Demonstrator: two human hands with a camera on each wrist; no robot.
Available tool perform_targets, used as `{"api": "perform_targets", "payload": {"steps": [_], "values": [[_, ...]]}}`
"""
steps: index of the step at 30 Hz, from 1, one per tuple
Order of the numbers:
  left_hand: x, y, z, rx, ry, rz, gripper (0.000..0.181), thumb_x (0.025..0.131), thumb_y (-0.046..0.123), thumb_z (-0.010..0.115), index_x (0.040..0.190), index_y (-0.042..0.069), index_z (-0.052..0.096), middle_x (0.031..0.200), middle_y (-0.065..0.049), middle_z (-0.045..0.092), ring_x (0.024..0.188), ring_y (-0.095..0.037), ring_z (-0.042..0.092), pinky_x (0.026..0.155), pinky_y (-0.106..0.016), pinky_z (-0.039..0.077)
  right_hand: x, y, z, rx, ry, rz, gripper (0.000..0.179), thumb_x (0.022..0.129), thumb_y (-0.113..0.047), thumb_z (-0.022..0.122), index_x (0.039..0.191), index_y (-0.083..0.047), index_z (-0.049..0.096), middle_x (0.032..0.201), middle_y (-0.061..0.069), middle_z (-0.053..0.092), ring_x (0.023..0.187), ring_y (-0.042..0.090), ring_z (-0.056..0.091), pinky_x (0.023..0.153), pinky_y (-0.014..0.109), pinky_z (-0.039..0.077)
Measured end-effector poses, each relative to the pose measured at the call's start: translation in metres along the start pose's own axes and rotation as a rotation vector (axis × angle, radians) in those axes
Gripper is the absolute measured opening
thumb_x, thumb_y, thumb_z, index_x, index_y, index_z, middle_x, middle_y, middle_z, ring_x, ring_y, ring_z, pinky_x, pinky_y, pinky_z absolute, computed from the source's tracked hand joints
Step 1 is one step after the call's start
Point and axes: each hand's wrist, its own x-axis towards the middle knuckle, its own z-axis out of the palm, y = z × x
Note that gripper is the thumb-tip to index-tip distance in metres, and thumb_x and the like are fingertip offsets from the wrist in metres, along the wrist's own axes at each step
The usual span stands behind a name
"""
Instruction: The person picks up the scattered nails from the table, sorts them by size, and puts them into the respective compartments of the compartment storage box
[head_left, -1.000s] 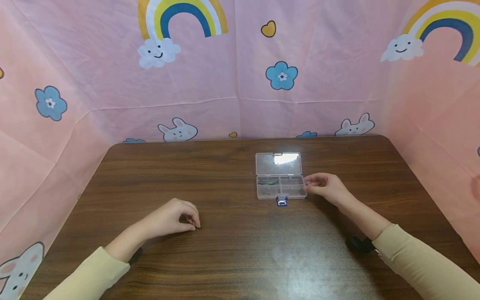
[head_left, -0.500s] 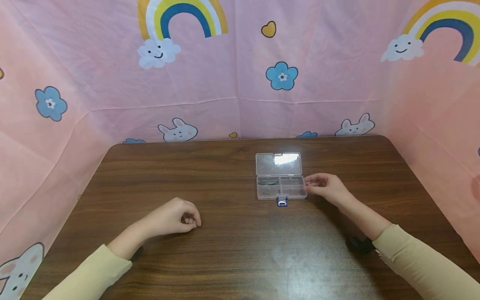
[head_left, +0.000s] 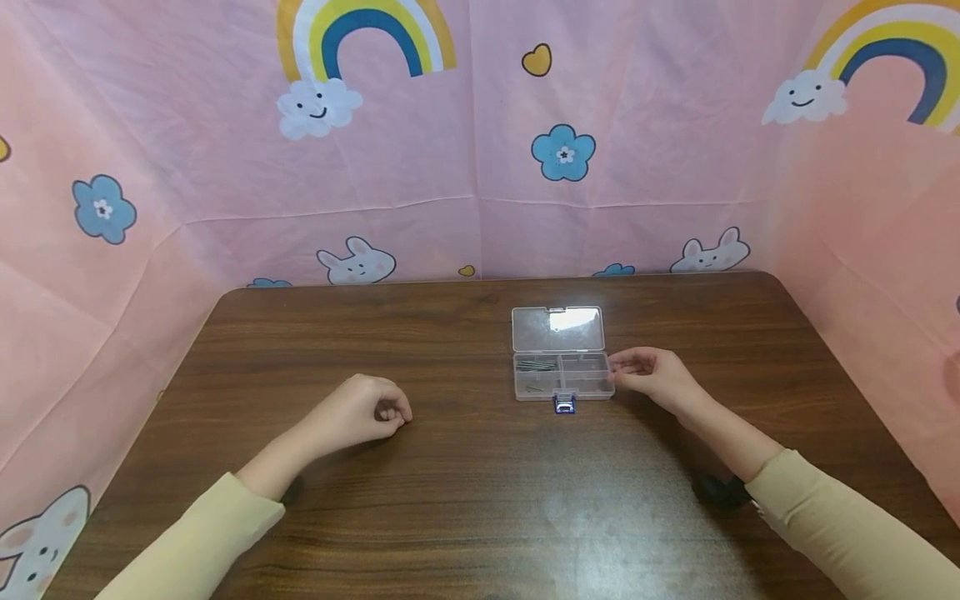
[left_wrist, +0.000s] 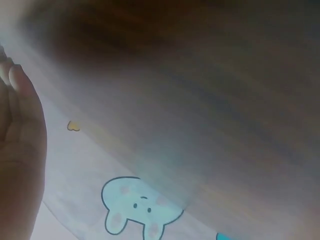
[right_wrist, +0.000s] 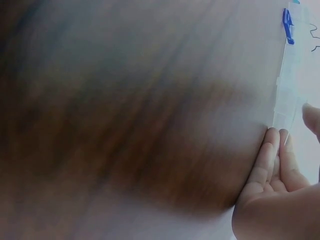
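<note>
A clear plastic compartment box [head_left: 588, 385] stands on the table with its lid [head_left: 543, 332] laid back and its blue latch [head_left: 565, 405] down at the front. Thin dark metal screws or pins [head_left: 536, 365] lie in the back left compartment, and a small sliver shows in the front left one. My right hand [head_left: 654, 375] holds the box by its right end, with the fingertips at the end wall and the thumb close to the rim. Left of the box, my left hand [head_left: 367, 410] hovers over the table, its fingers loosely curled and nothing visible in them.
The dark wood-grain table [head_left: 465, 517] reaches back to a pink printed cloth [head_left: 420, 167], which hangs behind and along both sides. Black wrist gear [head_left: 722, 492] sits under the right forearm.
My left hand has shifted slightly forward and to the right, nearer the box. The right hand and the box have stayed in place.
</note>
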Motion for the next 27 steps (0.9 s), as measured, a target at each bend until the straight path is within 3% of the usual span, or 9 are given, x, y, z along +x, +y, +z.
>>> {"api": "perform_targets", "payload": {"steps": [3,11,16,23,27], "values": [[0.007,0.004,0.001,-0.077,0.036,-0.051,0.016,0.089,-0.002,0.076,0.091,0.014,0.08,0.088,0.006,0.077,0.076,-0.001,0.061,0.069,-0.02,0.055,0.0,-0.001,0.0,0.003,-0.002,-0.001,0.043,0.1,-0.025,0.075,0.133,0.001,0.068,0.12,0.016,0.075,0.1,0.013,0.067,0.097,0.032,0.053],[0.032,0.021,0.005,-0.421,0.17,-0.233,0.01,0.09,0.002,0.076,0.099,0.002,0.081,0.107,-0.013,0.08,0.091,-0.013,0.07,0.08,-0.023,0.06,0.0,0.001,0.0,0.0,0.002,0.004,0.041,0.1,-0.024,0.074,0.133,0.001,0.068,0.12,0.015,0.075,0.099,0.012,0.067,0.097,0.03,0.053],[0.049,0.032,0.01,-0.59,0.183,-0.337,0.017,0.091,0.006,0.078,0.106,-0.003,0.079,0.117,-0.016,0.077,0.094,-0.014,0.074,0.082,-0.024,0.06,0.001,0.001,0.001,0.001,-0.002,0.002,0.042,0.1,-0.025,0.074,0.133,0.001,0.068,0.121,0.015,0.075,0.099,0.012,0.067,0.099,0.032,0.053],[0.068,0.043,0.019,-0.689,0.16,-0.35,0.021,0.094,0.009,0.078,0.111,-0.004,0.078,0.117,-0.014,0.078,0.096,-0.011,0.074,0.089,-0.027,0.058,-0.001,0.0,0.0,0.0,0.0,-0.002,0.044,0.1,-0.026,0.075,0.133,0.001,0.068,0.12,0.015,0.075,0.097,0.009,0.067,0.094,0.026,0.053],[0.08,0.048,0.024,-0.712,0.145,-0.344,0.021,0.094,0.01,0.078,0.111,-0.002,0.078,0.12,-0.012,0.077,0.097,-0.008,0.073,0.091,-0.027,0.057,-0.002,0.0,0.0,0.002,-0.003,-0.007,0.045,0.1,-0.026,0.075,0.134,0.002,0.067,0.121,0.017,0.075,0.099,0.01,0.067,0.096,0.03,0.054]]}}
